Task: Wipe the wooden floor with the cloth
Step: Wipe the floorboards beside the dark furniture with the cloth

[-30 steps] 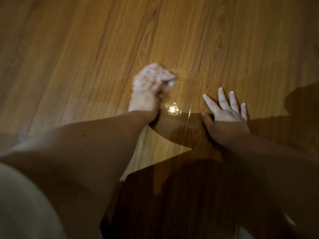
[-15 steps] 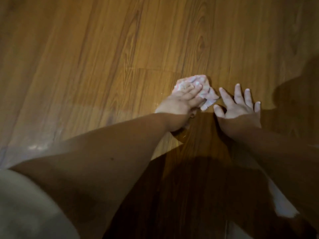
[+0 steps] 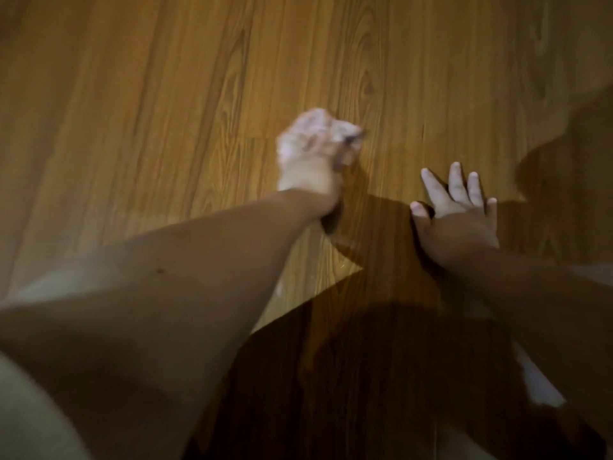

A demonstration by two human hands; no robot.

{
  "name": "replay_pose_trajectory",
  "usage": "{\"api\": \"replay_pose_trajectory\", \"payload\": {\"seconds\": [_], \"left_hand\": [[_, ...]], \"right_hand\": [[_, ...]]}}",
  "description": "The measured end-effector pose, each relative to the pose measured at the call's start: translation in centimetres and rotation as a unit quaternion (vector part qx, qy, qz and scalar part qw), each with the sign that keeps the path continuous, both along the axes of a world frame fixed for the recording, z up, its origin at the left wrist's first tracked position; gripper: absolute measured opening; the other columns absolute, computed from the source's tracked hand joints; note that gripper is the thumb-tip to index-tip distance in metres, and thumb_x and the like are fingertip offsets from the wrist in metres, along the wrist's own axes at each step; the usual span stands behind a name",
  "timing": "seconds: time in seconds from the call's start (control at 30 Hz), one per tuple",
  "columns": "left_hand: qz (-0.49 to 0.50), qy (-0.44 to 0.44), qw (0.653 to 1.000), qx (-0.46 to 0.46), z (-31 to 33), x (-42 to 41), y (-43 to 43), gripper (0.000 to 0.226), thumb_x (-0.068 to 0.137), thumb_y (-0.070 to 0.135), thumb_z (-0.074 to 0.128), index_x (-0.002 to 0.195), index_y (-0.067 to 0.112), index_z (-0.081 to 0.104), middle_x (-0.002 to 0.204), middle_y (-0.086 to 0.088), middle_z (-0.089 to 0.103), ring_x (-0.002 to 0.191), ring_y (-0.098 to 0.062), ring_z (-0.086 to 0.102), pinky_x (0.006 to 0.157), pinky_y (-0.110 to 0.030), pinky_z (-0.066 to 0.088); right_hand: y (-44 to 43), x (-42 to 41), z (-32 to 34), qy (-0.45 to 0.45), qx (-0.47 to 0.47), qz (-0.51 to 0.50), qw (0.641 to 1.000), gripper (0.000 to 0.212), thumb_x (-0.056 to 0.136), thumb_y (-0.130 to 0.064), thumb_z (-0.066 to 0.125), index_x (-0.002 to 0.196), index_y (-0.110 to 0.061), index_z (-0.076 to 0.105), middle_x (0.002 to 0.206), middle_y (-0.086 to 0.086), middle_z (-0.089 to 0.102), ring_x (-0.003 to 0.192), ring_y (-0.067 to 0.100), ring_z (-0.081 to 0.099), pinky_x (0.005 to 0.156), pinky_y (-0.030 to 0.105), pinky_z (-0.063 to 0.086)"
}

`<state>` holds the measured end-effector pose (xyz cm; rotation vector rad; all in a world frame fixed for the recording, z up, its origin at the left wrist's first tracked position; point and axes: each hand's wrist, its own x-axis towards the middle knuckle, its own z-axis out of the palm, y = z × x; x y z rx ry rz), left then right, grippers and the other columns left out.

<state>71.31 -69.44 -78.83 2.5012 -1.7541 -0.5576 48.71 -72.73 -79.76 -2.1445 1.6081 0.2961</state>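
R hand (image 3: 459, 215) at 3 o'clock – flat on floor (image 3: 166, 111), fingers spread, holding nothing. L hand (image 3: 305, 167) at 12, blurred, on cloth (image 3: 346, 132) at its 1 o'clock – gripped or merely pressed, cannot tell. Advice: even pressure, overlapping strokes along grain, weight braced on R.

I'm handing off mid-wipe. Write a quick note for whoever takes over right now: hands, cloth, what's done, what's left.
Left hand: on the cloth, stretched out ahead on the wooden floor. Motion blur hides whether the fingers grip the cloth or press it flat.
Right hand: open, fingers spread, palm flat on the floor, to the right of the cloth and apart from it.
Done: wiping is under way. No clear line between wiped and unwiped boards shows.
Left: probably more strokes across the surrounding boards; how much remains cannot be told.
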Motion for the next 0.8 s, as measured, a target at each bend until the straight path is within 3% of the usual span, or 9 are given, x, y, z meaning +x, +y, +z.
{"api": "replay_pose_trajectory", "payload": {"seconds": [0.07, 0.13, 0.27, 0.33, 0.4, 0.5, 0.6, 0.7, 0.8], "left_hand": [[-0.117, 0.061, 0.991, 0.036, -0.4, -2.2, -0.5, 0.054, 0.099, 0.023, 0.039, 0.15, 0.036, 0.025, 0.162, 0.003, 0.008, 0.148, -0.019, 0.002, 0.12, -0.041, 0.001], [-0.153, 0.035, 0.987, 0.035, -0.6, -1.2, 0.7, 0.053, 0.101, 0.034, 0.031, 0.152, 0.034, 0.017, 0.162, 0.006, 0.002, 0.148, -0.016, -0.003, 0.119, -0.043, 0.001], [0.081, -0.103, 0.991, 0.01, -1.5, 6.7, 5.0, 0.053, 0.101, 0.038, 0.028, 0.151, 0.023, 0.022, 0.161, -0.006, 0.011, 0.148, -0.024, 0.0, 0.119, -0.043, 0.004], [0.247, -0.093, 0.961, 0.083, -1.2, 8.5, 6.3, 0.051, 0.101, 0.042, 0.022, 0.15, 0.026, 0.024, 0.162, -0.003, 0.005, 0.147, -0.028, -0.008, 0.118, -0.049, 0.003], [0.264, -0.07, 0.947, 0.171, -0.8, 8.4, 6.1, 0.053, 0.102, 0.043, 0.018, 0.152, 0.027, 0.015, 0.162, -0.002, -0.003, 0.147, -0.032, -0.012, 0.117, -0.052, -0.001], [0.124, -0.092, 0.971, 0.185, -0.1, 4.8, 5.3, 0.054, 0.104, 0.037, 0.018, 0.155, 0.024, 0.006, 0.161, -0.005, -0.011, 0.145, -0.034, -0.016, 0.117, -0.051, -0.007], [-0.079, -0.078, 0.99, 0.088, -0.1, -3.9, 7.8, 0.054, 0.102, 0.034, 0.028, 0.153, 0.03, 0.012, 0.162, -0.005, -0.003, 0.146, -0.031, -0.012, 0.117, -0.05, -0.007], [-0.204, 0.015, 0.976, 0.08, 0.4, -10.9, 12.1, 0.055, 0.096, 0.048, 0.027, 0.15, 0.044, 0.016, 0.162, 0.005, -0.003, 0.147, -0.025, -0.01, 0.117, -0.046, 0.0], [-0.246, 0.003, 0.965, 0.091, -0.1, -10.0, 13.9, 0.057, 0.093, 0.053, 0.024, 0.149, 0.048, 0.01, 0.161, 0.011, -0.005, 0.148, -0.02, -0.009, 0.117, -0.041, 0.003]], "right_hand": [[-0.7, -0.2, 0.2, 0.014, 0.008, -0.016, 1.0, 0.056, 0.099, -0.05, 0.031, 0.152, -0.044, 0.011, 0.163, -0.003, -0.008, 0.149, 0.02, -0.012, 0.119, 0.05, -0.003], [-1.1, -0.6, 0.4, 0.02, 0.014, -0.023, 0.999, 0.056, 0.099, -0.05, 0.031, 0.151, -0.045, 0.01, 0.163, -0.002, -0.008, 0.149, 0.021, -0.011, 0.119, 0.05, -0.003], [-0.2, -1.8, 0.7, 0.011, 0.005, -0.022, 1.0, 0.057, 0.099, -0.05, 0.03, 0.152, -0.044, 0.008, 0.163, -0.001, -0.006, 0.149, 0.023, -0.008, 0.118, 0.051, -0.001], [0.3, -2.1, 0.5, 0.022, 0.004, -0.007, 1.0, 0.059, 0.099, -0.051, 0.029, 0.152, -0.043, 0.004, 0.163, 0.0, -0.008, 0.149, 0.023, -0.009, 0.118, 0.052, 0.0], [0.4, -2.4, 0.8, 0.036, 0.022, 0.005, 0.999, 0.06, 0.099, -0.052, 0.028, 0.152, -0.043, 0.0, 0.163, 0.0, -0.012, 0.149, 0.024, -0.011, 0.118, 0.052, 0.0], [0.4, -2.6, 1.3, 0.054, 0.066, 0.033, 0.996, 0.065, 0.099, -0.053, 0.032, 0.151, -0.044, -0.005, 0.161, 0.001, -0.019, 0.148, 0.025, -0.015, 0.118, 0.05, -0.001], [0.2, -3.3, 2.3, 0.062, 0.122, 0.07, 0.988, 0.071, 0.096, -0.052, 0.041, 0.15, -0.048, -0.004, 0.16, -0.002, -0.023, 0.148, 0.023, -0.017, 0.12, 0.048, 0.0], [1.3, -5.4, 3.2, 0.079, 0.17, 0.094, 0.978, 0.078, 0.093, -0.048, 0.051, 0.15, -0.049, -0.002, 0.159, -0.006, -0.024, 0.148, 0.021, -0.016, 0.12, 0.047, 0.006], [3.4, -8.3, 3.5, 0.088, 0.191, 0.072, 0.975, 0.083, 0.091, -0.042, 0.055, 0.15, -0.049, -0.002, 0.16, -0.006, -0.023, 0.148, 0.023, -0.017, 0.12, 0.049, 0.01]]}}
